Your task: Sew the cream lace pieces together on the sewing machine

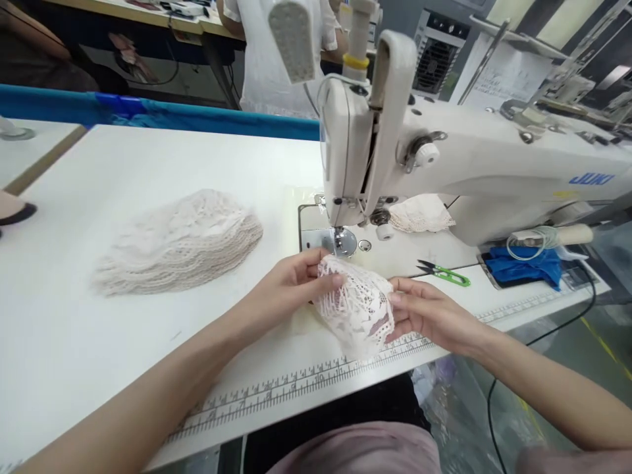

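A piece of white lace fabric [356, 304] is stretched between my two hands, just in front of the sewing machine's needle and presser foot [339, 238]. My left hand [302, 280] pinches its upper left edge, thumb on top, close to the needle plate [316, 238]. On the other side my right hand [419, 309] grips the right edge between thumb and fingers. Some fingertips are hidden behind the lace. The white sewing machine [459, 148] stands over the table beyond my hands.
Left of the machine lies a stack of lace pieces [182, 247]. Green thread snips [444, 272] rest right of my right hand, with blue cloth [526, 265] and a thread cone [573, 235] beyond. Another lace piece [422, 214] lies under the machine arm. A printed ruler [316, 378] follows the table's front edge.
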Demonstrator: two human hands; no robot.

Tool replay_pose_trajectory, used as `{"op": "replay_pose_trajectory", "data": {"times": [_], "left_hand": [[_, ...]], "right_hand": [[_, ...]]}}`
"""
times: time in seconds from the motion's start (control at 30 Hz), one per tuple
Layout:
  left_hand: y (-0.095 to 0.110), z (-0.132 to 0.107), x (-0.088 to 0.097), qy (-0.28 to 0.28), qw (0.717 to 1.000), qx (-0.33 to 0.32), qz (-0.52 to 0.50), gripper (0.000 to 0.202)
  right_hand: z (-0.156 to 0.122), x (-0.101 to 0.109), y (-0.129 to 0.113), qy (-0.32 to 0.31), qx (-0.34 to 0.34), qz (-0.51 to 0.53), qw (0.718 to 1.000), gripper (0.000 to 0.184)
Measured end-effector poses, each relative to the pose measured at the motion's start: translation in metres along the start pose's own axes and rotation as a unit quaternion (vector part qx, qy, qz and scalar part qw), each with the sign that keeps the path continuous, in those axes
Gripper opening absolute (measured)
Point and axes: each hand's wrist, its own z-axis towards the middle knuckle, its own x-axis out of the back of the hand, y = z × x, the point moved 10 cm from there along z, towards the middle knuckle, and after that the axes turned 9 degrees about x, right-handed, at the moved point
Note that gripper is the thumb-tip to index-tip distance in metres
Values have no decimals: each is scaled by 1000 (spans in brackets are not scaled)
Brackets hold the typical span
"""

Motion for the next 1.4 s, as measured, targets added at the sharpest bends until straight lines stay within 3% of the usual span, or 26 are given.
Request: {"op": "replay_pose_trajectory", "data": {"times": [0.1,0.2,0.23,0.3,0.4,0.53,0.63,0.77,0.87,0.97,1.13,1.23,1.3,1.37,1.4], "left_hand": [[1,-1,0,8,999,17,29,20],[-1,-2,-9,-18,998,33,59,20],[-1,-2,-13,-29,997,34,63,19],[0,-4,-17,-44,996,33,74,19],[-1,-6,-13,-38,993,39,103,20],[5,-6,2,20,984,31,176,26],[25,-9,11,114,950,-54,286,27],[49,-27,6,244,837,-222,436,25],[49,-37,-3,274,780,-307,471,23],[44,-36,-4,268,779,-313,473,23],[40,-34,-5,253,786,-300,477,24],[41,-37,-8,253,769,-315,495,23],[42,-40,-10,260,756,-330,503,15],[42,-41,-10,259,761,-325,498,5],[41,-40,-10,253,769,-320,492,10]], "right_hand": [[-8,-11,-2,-85,-19,-148,985,28],[3,-1,-38,-7,86,-260,962,24],[9,-1,-47,10,112,-263,958,32],[26,-14,-46,-48,94,-240,965,53],[48,-31,-36,-145,40,-199,968,35],[63,-36,-43,-157,55,-225,960,20],[64,-33,-56,-119,110,-306,938,13],[55,-27,-78,-38,266,-428,863,6],[38,-35,-85,-25,402,-492,772,11],[28,-43,-81,-28,460,-559,690,15],[28,-51,-76,-45,448,-594,666,20],[25,-54,-78,-41,463,-610,641,17],[17,-58,-80,-29,503,-632,589,16],[5,-66,-80,-25,556,-654,513,16],[-2,-70,-79,-29,577,-663,477,17]]}}
